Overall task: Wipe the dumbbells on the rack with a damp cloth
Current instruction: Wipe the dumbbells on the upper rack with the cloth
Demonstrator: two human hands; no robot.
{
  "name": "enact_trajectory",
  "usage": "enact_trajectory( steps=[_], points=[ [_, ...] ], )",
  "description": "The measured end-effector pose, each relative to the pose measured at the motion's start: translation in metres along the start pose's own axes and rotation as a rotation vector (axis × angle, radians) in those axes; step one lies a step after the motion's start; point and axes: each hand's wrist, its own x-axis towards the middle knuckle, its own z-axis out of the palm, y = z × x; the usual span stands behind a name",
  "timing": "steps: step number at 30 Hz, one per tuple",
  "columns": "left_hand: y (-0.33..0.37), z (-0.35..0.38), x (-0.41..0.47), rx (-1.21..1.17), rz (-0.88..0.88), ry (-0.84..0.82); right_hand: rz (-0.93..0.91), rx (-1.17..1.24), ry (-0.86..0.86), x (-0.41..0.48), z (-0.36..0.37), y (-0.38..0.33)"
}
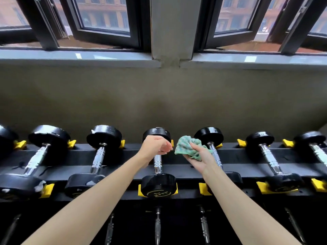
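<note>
Forearms (pixel 99 191) fwd: R fingers (pixel 196 148) grip cloth (pixel 185 146) beside loose L fingers (pixel 166 147), over dumbbell (pixel 158 165).

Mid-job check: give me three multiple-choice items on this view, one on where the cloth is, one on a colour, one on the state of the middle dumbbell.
1. Where is the cloth?
A) on the windowsill
B) in the right hand
C) on the floor

2. What colour are the cradles on the rack?
A) red
B) white
C) yellow

3. How is the middle dumbbell?
A) lying in its cradles
B) lifted clear
C) standing on end

Answers:
1 B: the right hand's fingers curl round it.
2 C: yellow blocks flank the dumbbell heads.
3 A: its near head sits between two cradles.
</note>
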Motion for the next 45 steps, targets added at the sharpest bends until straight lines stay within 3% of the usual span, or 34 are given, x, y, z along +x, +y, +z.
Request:
enact_trajectory(
  steps=[3, 8, 11, 16, 23, 28, 34, 45],
  points=[
    [-0.026, -0.016, 0.032, 0.29, -0.169, 0.242, -0.065, -0.109, 0.134, 0.026, 0.002, -0.001],
    [-0.047, -0.019, 0.069, 0.524, -0.376, 0.102, -0.163, -0.29, 0.273, 0.069, 0.016, 0.005],
    [-0.053, -0.011, 0.09, 0.613, -0.389, 0.026, -0.22, -0.431, 0.333, 0.092, 0.021, 0.009],
    [-0.065, -0.006, 0.112, 0.803, -0.321, 0.075, -0.247, -0.596, 0.391, 0.126, 0.033, 0.015],
    [-0.071, -0.02, 0.124, 0.693, -0.368, -0.037, -0.289, -0.821, 0.353, 0.147, 0.046, 0.031],
    [-0.073, -0.021, 0.124, 0.657, -0.362, -0.045, -0.25, -0.763, 0.263, 0.148, 0.05, 0.031],
    [-0.072, -0.019, 0.122, 0.702, -0.355, -0.042, -0.384, -0.697, 0.238, 0.126, 0.058, 0.025],
    [-0.073, -0.023, 0.115, 0.614, -0.35, -0.022, -0.549, -1.065, 0.115, 0.09, 0.096, 0.026]
  ],
)
